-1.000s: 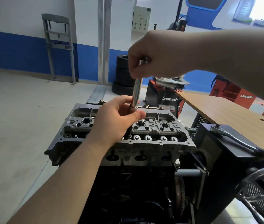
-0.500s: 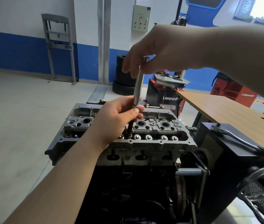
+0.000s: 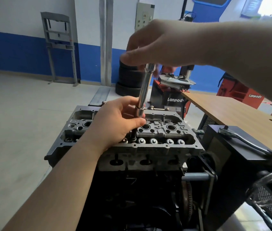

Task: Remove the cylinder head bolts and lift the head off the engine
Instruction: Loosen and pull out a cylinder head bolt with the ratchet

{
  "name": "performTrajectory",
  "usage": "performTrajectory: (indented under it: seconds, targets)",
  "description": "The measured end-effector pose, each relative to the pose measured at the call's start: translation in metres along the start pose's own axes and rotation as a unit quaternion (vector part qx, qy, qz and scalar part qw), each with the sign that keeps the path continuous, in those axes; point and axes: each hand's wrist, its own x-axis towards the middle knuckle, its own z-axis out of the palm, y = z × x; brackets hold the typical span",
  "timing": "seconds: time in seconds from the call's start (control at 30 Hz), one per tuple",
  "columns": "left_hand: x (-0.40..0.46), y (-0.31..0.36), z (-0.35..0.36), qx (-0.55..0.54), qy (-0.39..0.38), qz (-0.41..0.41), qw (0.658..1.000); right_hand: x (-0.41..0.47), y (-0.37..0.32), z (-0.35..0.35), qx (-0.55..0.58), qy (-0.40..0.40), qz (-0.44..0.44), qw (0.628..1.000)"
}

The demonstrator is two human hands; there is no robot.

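**Both hands on the extension bar over the head**

My right hand is raised, forearm coming in from the upper right, fingers curled down and pinching the top end of the chrome extension. The bar leans slightly, its top tilted to the right. My left hand reaches in from the lower left, forearm stretched forward, palm turned inward; thumb and fingers close round the bar's lower collar, just above the dark bit that drops into the head.

The head sits on top of the engine, its upper face open to me: round bores in a row along the middle and shiny valve caps along the near edge, to the right of the bit. Whether the bit is seated on a bolt I cannot tell; my left hand hides that spot.

To the right a ratchet lies on a black box, with the wooden bench behind it. Stacked tyres and a red machine stand beyond the engine.
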Motion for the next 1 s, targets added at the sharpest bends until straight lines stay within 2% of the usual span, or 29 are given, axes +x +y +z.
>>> performTrajectory:
  seconds: [0.1, 0.17, 0.23, 0.3, 0.37, 0.47, 0.5, 0.67, 0.73, 0.8, 0.87, 1.0]
  targets:
    - [0.000, 0.003, 0.006, 0.057, 0.051, 0.007, 0.997, 0.004, -0.002, 0.008, -0.141, 0.030, 0.003, 0.990]
    - [0.001, 0.003, 0.007, 0.030, 0.029, 0.009, 0.999, 0.002, -0.003, 0.005, -0.109, 0.011, -0.030, 0.993]
    - [-0.001, 0.004, 0.002, -0.042, -0.032, -0.010, 0.999, -0.001, -0.002, -0.001, -0.063, -0.008, -0.016, 0.998]
    - [-0.001, 0.002, -0.007, -0.064, -0.066, -0.009, 0.996, -0.002, -0.001, -0.004, -0.008, -0.006, -0.015, 1.000]
    - [0.001, 0.001, -0.009, -0.021, -0.046, 0.005, 0.999, 0.001, -0.002, -0.001, -0.002, -0.006, 0.001, 1.000]
    - [0.002, 0.002, -0.003, 0.068, 0.023, 0.007, 0.997, 0.006, -0.004, 0.009, -0.127, 0.028, 0.006, 0.991]
    - [0.003, 0.001, -0.002, 0.073, 0.027, 0.003, 0.997, 0.004, -0.005, 0.009, -0.134, 0.029, -0.013, 0.990]
    - [-0.001, -0.001, -0.011, -0.065, -0.078, -0.022, 0.995, -0.006, -0.006, -0.002, -0.008, -0.057, -0.020, 0.998]
    - [-0.001, -0.001, -0.014, -0.047, -0.059, -0.015, 0.997, -0.002, -0.003, -0.001, 0.003, -0.047, 0.013, 0.999]
    - [0.001, 0.001, -0.011, -0.017, -0.022, -0.017, 0.999, 0.005, 0.000, 0.005, -0.031, -0.013, 0.048, 0.998]
    - [0.002, 0.002, -0.006, -0.004, 0.004, -0.031, 0.999, 0.005, -0.002, 0.006, -0.069, 0.008, 0.029, 0.997]
    - [0.000, 0.001, -0.006, -0.081, -0.053, -0.037, 0.995, -0.003, -0.006, -0.005, -0.033, -0.026, -0.007, 0.999]
